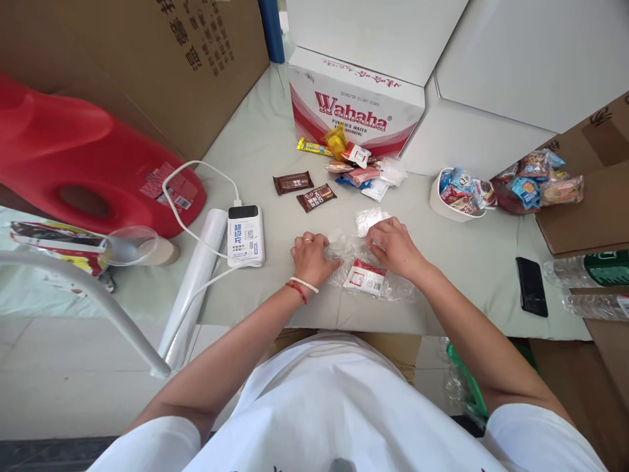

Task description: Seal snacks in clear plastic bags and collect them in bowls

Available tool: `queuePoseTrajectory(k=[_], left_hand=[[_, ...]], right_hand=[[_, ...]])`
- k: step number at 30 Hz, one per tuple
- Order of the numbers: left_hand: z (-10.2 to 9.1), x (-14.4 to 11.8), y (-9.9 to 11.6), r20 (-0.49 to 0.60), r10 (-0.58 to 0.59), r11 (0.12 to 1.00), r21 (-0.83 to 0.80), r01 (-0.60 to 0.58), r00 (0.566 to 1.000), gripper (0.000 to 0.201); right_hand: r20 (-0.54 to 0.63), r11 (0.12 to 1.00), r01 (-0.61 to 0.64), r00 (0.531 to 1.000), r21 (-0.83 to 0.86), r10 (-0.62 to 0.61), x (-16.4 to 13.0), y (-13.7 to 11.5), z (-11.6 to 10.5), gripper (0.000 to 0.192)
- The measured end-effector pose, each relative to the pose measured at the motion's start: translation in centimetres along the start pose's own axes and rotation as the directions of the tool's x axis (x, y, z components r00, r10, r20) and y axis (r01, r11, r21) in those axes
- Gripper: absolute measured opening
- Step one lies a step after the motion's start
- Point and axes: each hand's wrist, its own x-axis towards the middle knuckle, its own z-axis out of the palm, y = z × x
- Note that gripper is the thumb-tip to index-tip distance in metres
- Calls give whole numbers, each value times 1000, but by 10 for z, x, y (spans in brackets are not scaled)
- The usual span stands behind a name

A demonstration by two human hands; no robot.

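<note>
Cluttered pale surface [275, 288]: left hand [312, 257] and right hand [394, 246] are both pinching a clear plastic bag [354, 255] holding a red-white snack packet [364, 278]; probably bagging, sealing next.

Two brown chocolate bars [293, 182] [316, 197], two water bottles [587, 269] [595, 305], one phone [531, 286]

A table [265, 141] covered in pale cloth is carrying a power bank [245, 235], a white roll [196, 278], two brown bars [305, 189], a snack pile [354, 164], a Wahaha box [354, 101], a white bowl [449, 203], a phone [531, 286], a plastic cup [130, 244] and a clear bag [366, 275] sitting near the front edge.
</note>
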Motion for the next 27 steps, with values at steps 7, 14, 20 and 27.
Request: queuePoseTrajectory(k=[7,14,20,27], left_hand=[[1,3,-2,-6,36,989,-142,-36,999,103],[1,-1,-7,1,39,969,-244,-37,999,91],[0,5,-2,32,12,980,-200,-6,999,38],[10,0,-13,-127,216,898,-363,-248,968,12]], right_hand=[[64,993,-109,992,34,107,6,12,18,30],[186,969,-245,952,0,241,49,27,35,46],[196,978,-208,959,5,203,54,23,28,23],[142,984,-150,977,-95,162,52,13,24,16]])
